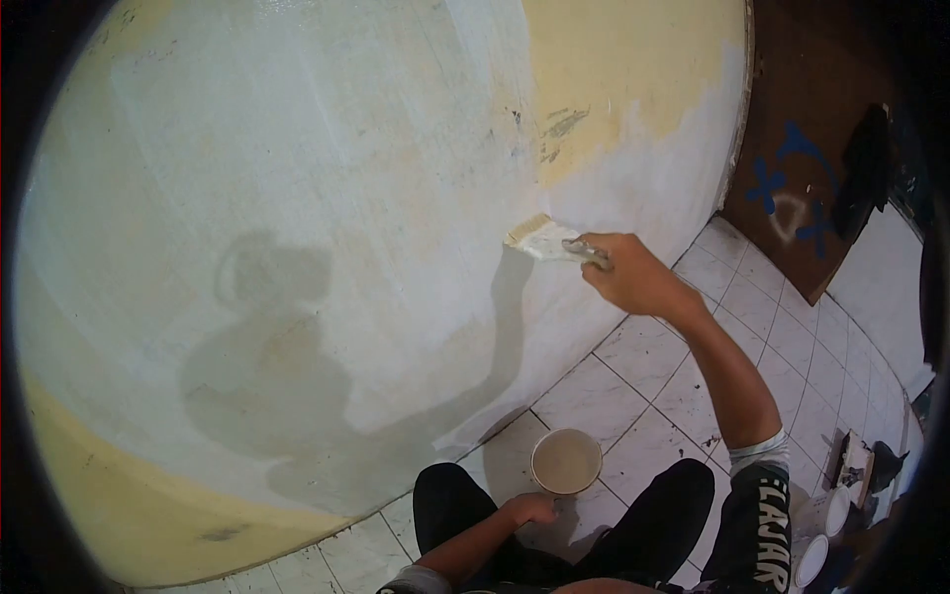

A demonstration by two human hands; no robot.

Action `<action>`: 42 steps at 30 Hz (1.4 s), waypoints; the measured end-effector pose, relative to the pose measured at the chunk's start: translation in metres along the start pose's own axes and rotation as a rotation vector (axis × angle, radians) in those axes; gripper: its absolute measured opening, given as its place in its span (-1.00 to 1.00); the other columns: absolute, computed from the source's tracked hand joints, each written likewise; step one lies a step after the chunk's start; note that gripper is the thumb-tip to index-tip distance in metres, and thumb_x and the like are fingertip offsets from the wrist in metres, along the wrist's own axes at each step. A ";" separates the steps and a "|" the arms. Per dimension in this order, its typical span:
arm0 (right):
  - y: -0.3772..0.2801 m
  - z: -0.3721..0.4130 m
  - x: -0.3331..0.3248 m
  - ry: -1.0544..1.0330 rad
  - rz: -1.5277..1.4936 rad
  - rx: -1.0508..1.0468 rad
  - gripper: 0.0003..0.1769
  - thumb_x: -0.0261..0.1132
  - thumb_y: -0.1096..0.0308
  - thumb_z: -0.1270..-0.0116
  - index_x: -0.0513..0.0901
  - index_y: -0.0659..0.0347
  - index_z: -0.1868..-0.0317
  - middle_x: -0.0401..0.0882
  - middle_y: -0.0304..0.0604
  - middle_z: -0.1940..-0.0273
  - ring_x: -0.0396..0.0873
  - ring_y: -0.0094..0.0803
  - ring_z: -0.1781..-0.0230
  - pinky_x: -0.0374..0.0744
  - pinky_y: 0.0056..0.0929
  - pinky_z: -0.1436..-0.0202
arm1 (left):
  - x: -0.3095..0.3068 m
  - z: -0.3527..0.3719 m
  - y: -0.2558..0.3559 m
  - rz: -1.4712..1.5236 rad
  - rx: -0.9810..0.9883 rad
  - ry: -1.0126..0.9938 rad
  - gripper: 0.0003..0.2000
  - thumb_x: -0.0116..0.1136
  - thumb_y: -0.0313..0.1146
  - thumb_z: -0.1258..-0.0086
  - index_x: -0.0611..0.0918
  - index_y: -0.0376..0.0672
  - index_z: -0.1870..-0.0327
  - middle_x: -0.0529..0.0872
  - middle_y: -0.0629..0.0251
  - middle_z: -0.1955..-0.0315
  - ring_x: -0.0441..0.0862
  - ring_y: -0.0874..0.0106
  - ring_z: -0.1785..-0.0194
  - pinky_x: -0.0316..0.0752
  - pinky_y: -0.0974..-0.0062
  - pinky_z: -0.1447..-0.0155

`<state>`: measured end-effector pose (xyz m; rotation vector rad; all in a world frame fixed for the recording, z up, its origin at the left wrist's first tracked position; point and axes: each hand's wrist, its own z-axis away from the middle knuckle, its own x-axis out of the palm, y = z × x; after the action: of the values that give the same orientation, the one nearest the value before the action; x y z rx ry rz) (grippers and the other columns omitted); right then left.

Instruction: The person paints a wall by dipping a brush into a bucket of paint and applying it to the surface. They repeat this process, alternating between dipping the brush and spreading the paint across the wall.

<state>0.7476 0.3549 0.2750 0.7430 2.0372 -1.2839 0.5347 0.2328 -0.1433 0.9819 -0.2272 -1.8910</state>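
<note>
In my right hand (633,275) is a wide paintbrush (544,239) coated in white paint, gripped by its handle. Its bristles touch the wall (416,198), which has white paint over yellow. Between my knees, a round bucket (566,462) of whitish liquid stands close to the floor. My left hand (531,509) is closed at the near side of its rim; the fingertips are partly hidden.
White tiles (614,386) cover the floor along the wall's base. A brown door (792,119) with blue marks stands at the upper right. White tubs (823,515) and a dirty tray (853,463) sit at lower right. My shadow falls on the wall.
</note>
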 end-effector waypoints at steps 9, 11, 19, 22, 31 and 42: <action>-0.092 -0.085 -0.122 0.063 0.201 -0.059 -0.62 0.24 0.37 -0.32 0.64 0.43 -0.07 0.48 -0.25 0.54 0.37 -0.57 0.70 0.34 -0.49 0.67 | 0.006 -0.010 -0.009 0.016 -0.097 -0.048 -0.51 0.01 -0.02 -0.37 0.70 -0.34 0.07 0.73 -0.10 0.11 0.70 0.01 0.04 0.55 0.11 -0.06; -0.134 -0.069 -0.137 0.145 0.197 -0.023 -0.62 0.22 0.39 -0.36 0.63 0.40 -0.12 0.50 -0.26 0.52 0.34 -0.58 0.65 0.33 -0.50 0.61 | 0.010 -0.016 -0.015 -0.017 -0.095 -0.032 -0.51 0.01 -0.02 -0.37 0.69 -0.34 0.07 0.74 -0.10 0.11 0.70 0.01 0.05 0.55 0.11 -0.05; -0.137 -0.057 -0.113 0.547 0.297 -0.297 -0.57 0.18 0.40 -0.39 0.57 0.47 -0.20 0.62 -0.07 0.43 0.43 -0.50 0.56 0.41 -0.47 0.49 | 0.002 0.000 -0.005 0.034 -0.039 0.002 -0.52 -0.05 0.00 -0.43 0.70 -0.32 0.18 0.73 -0.06 0.36 0.70 0.00 0.22 0.53 0.05 0.07; -0.044 -0.086 -0.039 0.609 0.141 -0.475 -0.58 0.27 0.35 -0.32 0.59 0.40 -0.13 0.67 0.25 0.17 0.65 -0.19 0.37 0.60 -0.25 0.15 | 0.002 0.002 -0.006 0.034 -0.047 -0.015 -0.54 -0.03 -0.03 -0.42 0.70 -0.32 0.19 0.74 -0.10 0.32 0.70 -0.02 0.19 0.52 0.04 0.06; 0.027 0.007 0.030 -0.007 0.014 -0.007 -0.53 0.20 0.44 -0.32 0.55 0.32 -0.24 0.64 0.17 0.36 0.50 -0.30 0.50 0.50 -0.39 0.31 | 0.014 -0.006 -0.007 -0.036 -0.054 0.019 -0.49 -0.06 0.00 -0.42 0.68 -0.37 0.12 0.73 -0.12 0.22 0.69 -0.04 0.11 0.53 0.07 -0.03; -0.092 -0.063 -0.097 0.201 0.218 -0.224 -0.62 0.28 0.28 -0.29 0.67 0.37 -0.01 0.70 0.19 0.30 0.70 -0.09 0.22 0.59 -0.22 0.04 | 0.007 -0.008 -0.012 -0.026 -0.045 0.000 -0.52 -0.02 -0.04 -0.35 0.70 -0.37 0.14 0.74 -0.15 0.28 0.70 -0.04 0.19 0.54 0.08 0.01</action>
<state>0.7310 0.3653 0.4216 0.9877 2.1439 -0.8721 0.5312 0.2355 -0.1589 0.9581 -0.1723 -1.9115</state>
